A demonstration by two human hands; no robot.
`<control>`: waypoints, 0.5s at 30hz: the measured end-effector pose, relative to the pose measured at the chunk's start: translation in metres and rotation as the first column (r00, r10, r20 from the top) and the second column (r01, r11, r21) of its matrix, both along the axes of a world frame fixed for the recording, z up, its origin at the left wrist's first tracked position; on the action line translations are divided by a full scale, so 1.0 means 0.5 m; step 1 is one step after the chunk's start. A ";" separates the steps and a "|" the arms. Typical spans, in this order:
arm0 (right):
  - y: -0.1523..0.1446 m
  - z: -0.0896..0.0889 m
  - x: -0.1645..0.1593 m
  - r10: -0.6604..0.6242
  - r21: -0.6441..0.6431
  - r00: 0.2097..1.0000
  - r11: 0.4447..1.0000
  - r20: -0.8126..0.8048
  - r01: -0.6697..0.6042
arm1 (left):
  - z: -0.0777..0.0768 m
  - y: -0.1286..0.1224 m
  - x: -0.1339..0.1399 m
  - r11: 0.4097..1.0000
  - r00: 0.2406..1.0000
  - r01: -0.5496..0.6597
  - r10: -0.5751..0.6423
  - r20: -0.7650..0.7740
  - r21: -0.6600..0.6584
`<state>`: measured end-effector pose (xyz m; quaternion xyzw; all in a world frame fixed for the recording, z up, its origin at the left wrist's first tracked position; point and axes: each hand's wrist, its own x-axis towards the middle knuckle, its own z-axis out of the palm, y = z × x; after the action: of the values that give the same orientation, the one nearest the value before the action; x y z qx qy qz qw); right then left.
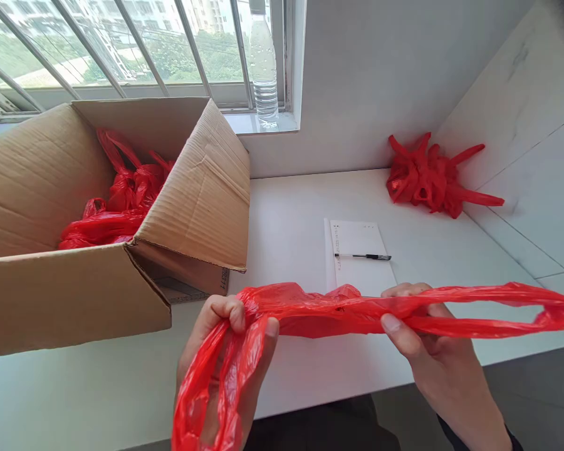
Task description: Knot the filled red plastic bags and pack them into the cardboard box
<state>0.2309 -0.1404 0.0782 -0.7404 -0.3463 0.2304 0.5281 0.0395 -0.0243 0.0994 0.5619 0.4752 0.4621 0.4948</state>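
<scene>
A red plastic bag point(319, 310) with loop handles stretches sideways between my two hands, above the front part of the white table. My left hand point(230, 351) pinches it near its left end, and one pair of loops hangs down over the palm and wrist. Thumb and fingers of my right hand point(432, 344) are closed on the bag further right, where a long loop extends past the hand to the right edge of the view. Behind the bag lies a white notebook point(364, 235), partly covered by it, with a black-and-clear pen point(364, 256) across the page.
On the left stands an open cardboard box point(197, 188) holding several crumpled red bags point(122, 207). A pile of knotted red bags point(427, 178) sits in the back right corner of the white table point(286, 219). A water bottle point(264, 75) is on the sill of the barred window.
</scene>
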 end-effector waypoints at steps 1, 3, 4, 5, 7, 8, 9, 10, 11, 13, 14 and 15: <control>-0.003 0.001 -0.002 0.006 -0.016 1.000 1.000 -0.015 -0.006 | -0.002 -0.002 -0.001 1.000 1.000 -0.002 0.002 0.016 -0.008; -0.007 0.006 -0.007 -0.002 -0.042 0.998 0.999 -0.059 0.000 | -0.001 -0.006 -0.006 1.000 0.999 0.004 -0.003 0.034 -0.031; -0.008 0.009 -0.011 -0.015 -0.053 0.997 0.999 -0.082 0.011 | 0.001 -0.009 -0.009 0.999 0.999 0.006 -0.004 0.035 -0.049; -0.008 0.014 -0.016 -0.030 -0.063 0.994 0.998 -0.101 0.024 | 0.004 -0.013 -0.013 0.997 0.999 0.005 -0.002 0.032 -0.072; -0.006 0.021 -0.022 -0.054 -0.068 0.992 0.997 -0.117 0.046 | 0.012 -0.022 -0.018 0.992 1.000 -0.011 0.013 0.012 -0.125; -0.005 0.022 -0.024 -0.057 -0.056 0.993 0.997 -0.107 0.051 | 0.015 -0.027 -0.019 0.989 1.000 -0.017 0.017 0.003 -0.149; -0.005 0.022 -0.023 -0.052 -0.032 0.995 0.998 -0.085 0.049 | 0.018 -0.031 -0.020 0.985 1.000 -0.020 0.019 -0.007 -0.170; -0.005 0.020 -0.021 -0.045 -0.002 0.997 0.999 -0.064 0.045 | 0.019 -0.034 -0.020 0.983 1.000 -0.024 0.021 -0.019 -0.182; -0.005 0.016 -0.018 -0.041 0.030 0.998 0.999 -0.053 0.043 | 0.020 -0.036 -0.019 0.982 0.999 -0.029 0.024 -0.034 -0.184; -0.008 0.007 -0.011 -0.031 0.083 0.998 0.996 -0.048 0.035 | 0.020 -0.037 -0.017 0.988 0.996 -0.049 0.038 -0.075 -0.149; -0.010 0.004 -0.009 -0.021 0.097 0.999 0.995 -0.041 0.025 | 0.019 -0.037 -0.017 0.990 0.992 -0.070 0.057 -0.110 -0.119; -0.012 0.002 -0.008 -0.012 0.105 0.999 0.994 -0.030 0.015 | 0.018 -0.036 -0.016 0.992 0.986 -0.093 0.079 -0.144 -0.089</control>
<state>0.2269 -0.1465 0.0794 -0.7104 -0.3452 0.2190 0.5729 0.0313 -0.0424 0.1083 0.5477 0.5541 0.4193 0.4660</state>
